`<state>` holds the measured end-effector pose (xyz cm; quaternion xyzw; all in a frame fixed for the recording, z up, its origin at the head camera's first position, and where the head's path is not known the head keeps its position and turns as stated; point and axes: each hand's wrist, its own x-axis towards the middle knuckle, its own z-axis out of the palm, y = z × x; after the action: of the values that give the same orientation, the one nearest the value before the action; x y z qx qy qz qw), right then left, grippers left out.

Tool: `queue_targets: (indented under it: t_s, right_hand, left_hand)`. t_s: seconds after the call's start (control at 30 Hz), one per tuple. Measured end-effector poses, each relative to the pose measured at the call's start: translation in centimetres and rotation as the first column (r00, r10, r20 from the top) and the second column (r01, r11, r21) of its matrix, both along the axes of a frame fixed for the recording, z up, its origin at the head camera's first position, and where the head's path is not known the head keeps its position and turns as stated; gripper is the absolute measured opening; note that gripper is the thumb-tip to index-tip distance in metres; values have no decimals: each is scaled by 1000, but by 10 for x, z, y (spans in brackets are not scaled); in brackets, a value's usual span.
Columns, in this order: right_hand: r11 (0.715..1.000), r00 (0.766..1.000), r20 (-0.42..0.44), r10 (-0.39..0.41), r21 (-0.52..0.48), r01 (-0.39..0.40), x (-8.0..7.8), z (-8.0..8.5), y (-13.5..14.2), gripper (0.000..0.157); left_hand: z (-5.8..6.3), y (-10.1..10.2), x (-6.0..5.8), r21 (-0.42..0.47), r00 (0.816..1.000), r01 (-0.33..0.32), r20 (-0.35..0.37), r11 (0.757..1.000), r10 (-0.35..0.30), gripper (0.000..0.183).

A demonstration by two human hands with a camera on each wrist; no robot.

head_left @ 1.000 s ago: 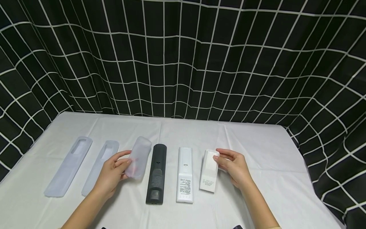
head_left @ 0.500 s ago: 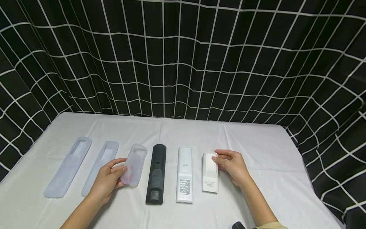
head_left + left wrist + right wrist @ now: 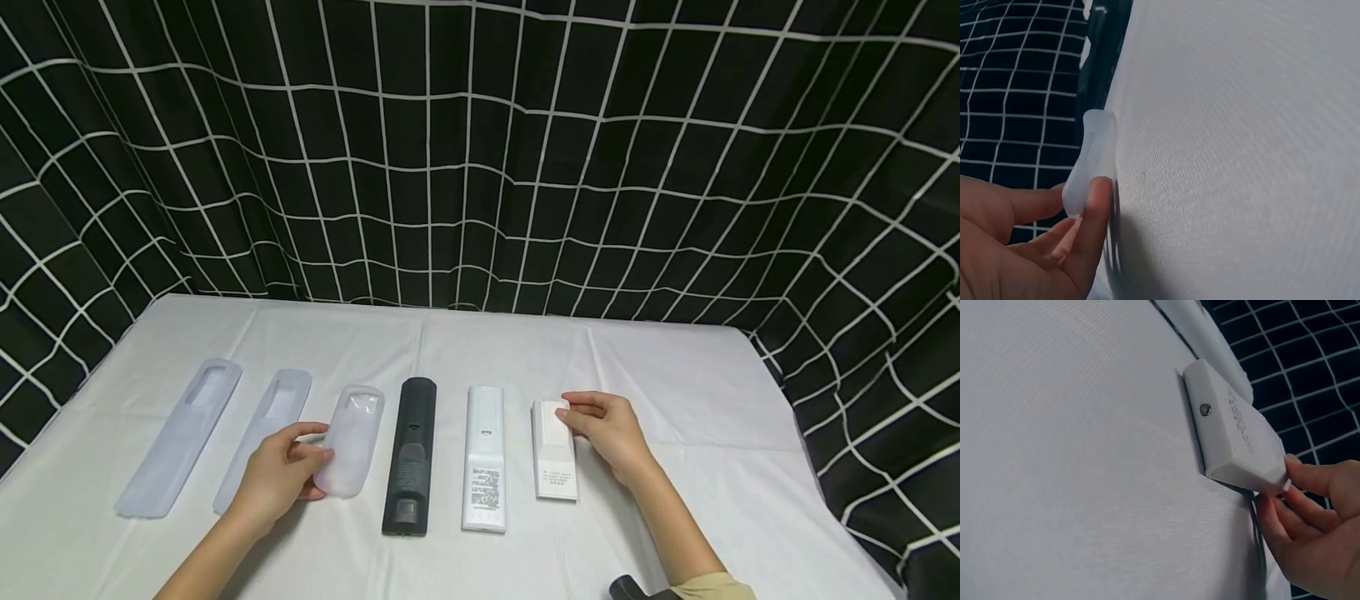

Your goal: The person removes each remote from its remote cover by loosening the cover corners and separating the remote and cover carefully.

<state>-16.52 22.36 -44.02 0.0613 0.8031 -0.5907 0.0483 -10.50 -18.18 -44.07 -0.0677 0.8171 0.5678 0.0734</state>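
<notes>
A short translucent silicone remote cover [image 3: 354, 442] lies low over the white cloth, its cutout facing up. My left hand [image 3: 272, 477] pinches the cover's lower left edge between thumb and fingers; the left wrist view shows the cover [image 3: 1094, 147] edge-on at the cloth. On the right, my right hand [image 3: 611, 437] pinches the upper end of a small white remote control [image 3: 556, 471], which lies face down with printed text on its back. In the right wrist view the remote [image 3: 1215, 428] shows a small dark emitter on its end, and that end meets the cloth.
A black remote control [image 3: 410, 467] and a longer white remote control [image 3: 485, 467] lie between the hands. Two longer translucent covers, the far-left cover [image 3: 176, 446] and the nearer cover [image 3: 258, 442], lie at left. A black gridded curtain [image 3: 480, 167] surrounds the table.
My left hand has brought the short cover down and toward me, slightly left, and its cutout has turned into view. The small white remote has swung straighter, its near end moving right.
</notes>
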Motion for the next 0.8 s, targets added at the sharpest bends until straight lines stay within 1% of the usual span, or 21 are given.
queue_targets:
  t_s: [0.07, 0.2, 0.4, 0.57, 0.8]
  right_hand:
    - [1000, 1000, -1, -1, 24, 1, 1, -1, 0, 40]
    - [998, 1000, -4, -7, 70, 8, 2, -3, 1, 38]
    - [996, 1000, -16, -4, 90, 5, 4, -4, 1, 38]
    - [994, 1000, -15, -6, 111, 7, 4, -6, 1, 38]
    - [992, 1000, -17, 1, 126, 1, 3, -6, 2, 37]
  left_hand:
    - [0, 0, 0, -21, 1000, 6, -7, 1000, -6, 44]
    - [0, -1, 1, -70, 1000, -3, -19, 998, 2, 42]
    - [3, -3, 3, -151, 999, -12, -32, 988, 8, 38]
    - [5, -3, 5, -190, 999, -7, -39, 982, 0, 35]
    - [4, -5, 8, -223, 999, 10, -40, 975, -20, 30]
